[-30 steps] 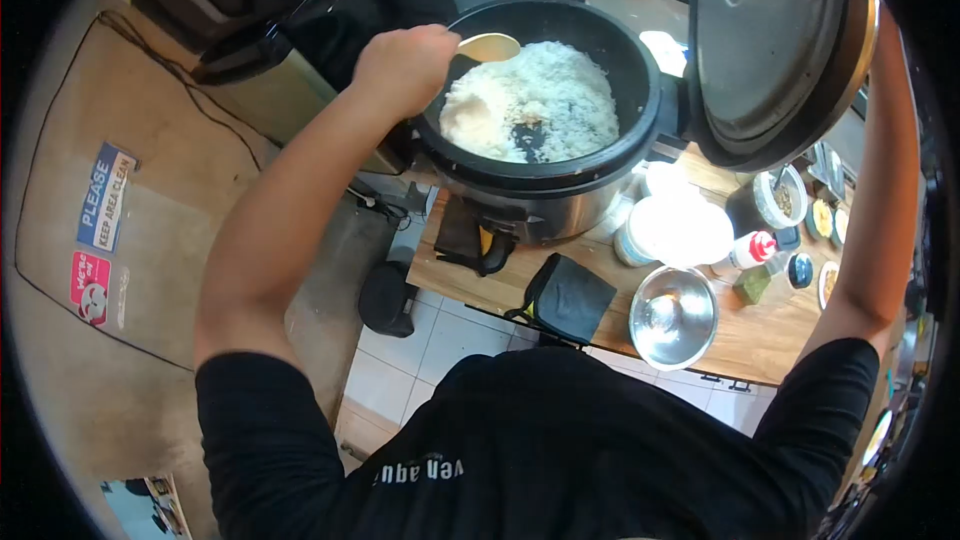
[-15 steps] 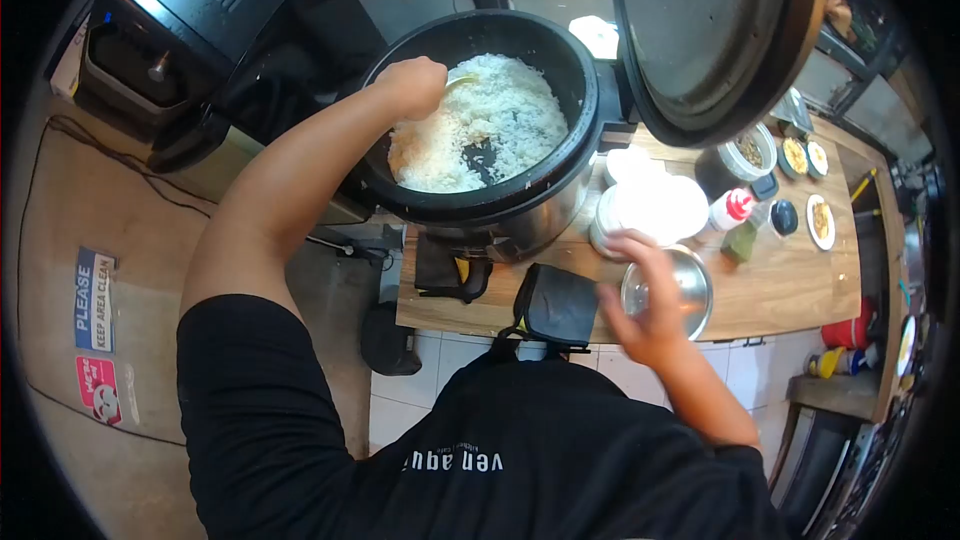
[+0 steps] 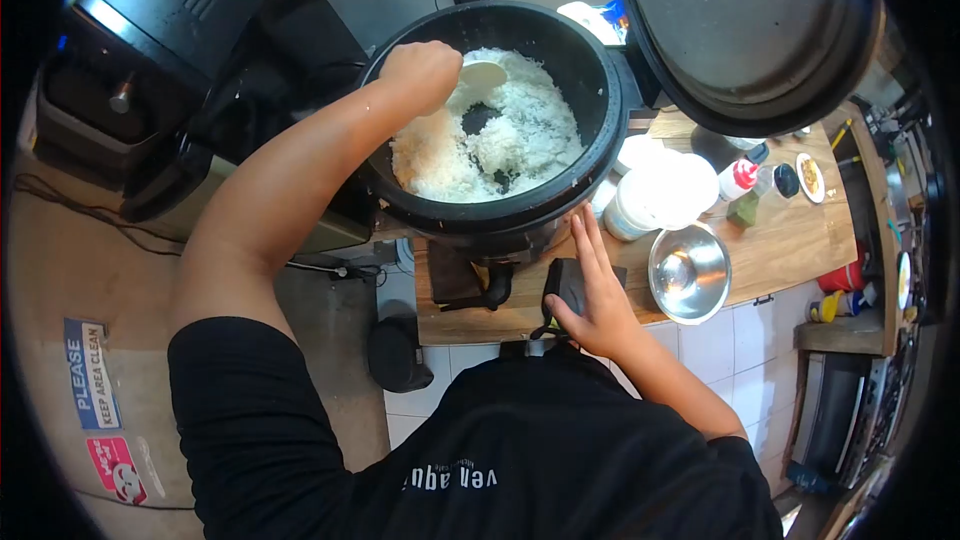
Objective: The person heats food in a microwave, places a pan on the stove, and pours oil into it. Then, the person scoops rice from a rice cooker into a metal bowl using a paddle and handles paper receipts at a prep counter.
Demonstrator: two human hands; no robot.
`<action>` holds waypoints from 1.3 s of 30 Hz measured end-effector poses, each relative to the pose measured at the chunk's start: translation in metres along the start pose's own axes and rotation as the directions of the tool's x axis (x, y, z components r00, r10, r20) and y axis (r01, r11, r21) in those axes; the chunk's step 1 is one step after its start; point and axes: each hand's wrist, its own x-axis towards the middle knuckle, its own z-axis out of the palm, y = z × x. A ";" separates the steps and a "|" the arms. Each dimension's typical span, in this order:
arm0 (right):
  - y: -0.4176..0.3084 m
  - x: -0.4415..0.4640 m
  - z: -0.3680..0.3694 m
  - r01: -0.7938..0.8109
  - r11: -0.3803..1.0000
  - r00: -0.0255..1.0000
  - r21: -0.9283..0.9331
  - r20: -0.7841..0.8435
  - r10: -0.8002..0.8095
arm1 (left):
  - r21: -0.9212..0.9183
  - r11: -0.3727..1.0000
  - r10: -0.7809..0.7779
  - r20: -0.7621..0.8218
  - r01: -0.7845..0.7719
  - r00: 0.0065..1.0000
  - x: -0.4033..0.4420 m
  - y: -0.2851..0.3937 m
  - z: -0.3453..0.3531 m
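Observation:
My left hand (image 3: 425, 75) is closed round the handle of a pale rice paddle (image 3: 485, 76), whose blade is in the cooker over the white rice (image 3: 530, 135). The rice lies heaped in a large black rice cooker pot (image 3: 602, 130), with patches of the dark bottom showing. My right hand (image 3: 600, 305) has its fingers stretched out, holding nothing. Its fingertips reach the cooker's lower front side; whether they touch is unclear. Under that hand lies a black pouch-like item (image 3: 567, 285), partly covered. A shiny steel bowl (image 3: 690, 275) sits to the right.
The cooker's lid (image 3: 750, 30) stands raised at the right. White tubs (image 3: 665, 190), a red-topped squeeze bottle (image 3: 740, 176), a green block (image 3: 743, 209) and a small plate of food (image 3: 810, 178) stand on the wooden counter (image 3: 790, 250). A black machine (image 3: 175, 10) is at far left.
My right hand has moved left from beside the steel bowl to the cooker's front. My left hand has turned, and the paddle's blade shows more, with the rice shifted around it.

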 end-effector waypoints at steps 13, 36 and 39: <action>0.008 0.004 0.012 -0.057 0.997 0.998 -0.050 -0.022 0.056 | -0.282 0.936 0.321 0.430 -0.212 0.844 -0.049 0.047 -0.021; 0.009 -0.024 -0.048 -0.113 0.955 0.993 -0.274 -0.056 0.101 | -0.729 0.654 0.554 0.283 -0.200 0.783 -0.037 0.048 -0.032; 0.038 -0.086 -0.061 -0.448 0.796 0.798 -0.407 -0.584 0.151 | -0.744 0.641 0.555 0.283 -0.186 0.783 -0.029 0.050 -0.009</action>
